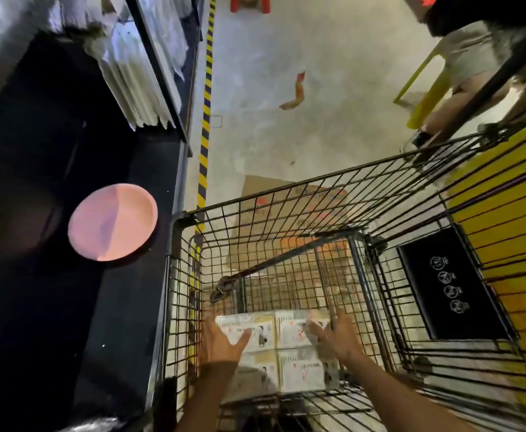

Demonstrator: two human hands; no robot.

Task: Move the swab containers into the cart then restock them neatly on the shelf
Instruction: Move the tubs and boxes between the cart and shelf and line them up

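Well off to our left there's a dark shelf [124, 300] with one pink lid [113, 222] sitting on it, so that's presumably where everything ends up. Our left hand [221, 341] is down inside the cart [174, 275], fingers spread and relaxed, resting on or just over the left edge of the swab boxes [274, 347]; hard to say if it's actually touching. The boxes sit flat on the cart bottom between our two hands, packed side by side in a tidy block of four. They look like thin printed card, so we'd guess light and stiff-ish but easy to crush at the corners. We'd take them from the outer sides and squeeze gently, or slide fingers under. Our right hand [336, 336] mirrors the left on the block's right edge, fingers open, gripping nothing. Beyond it, a yellow panel [504, 188] and another person's legs.
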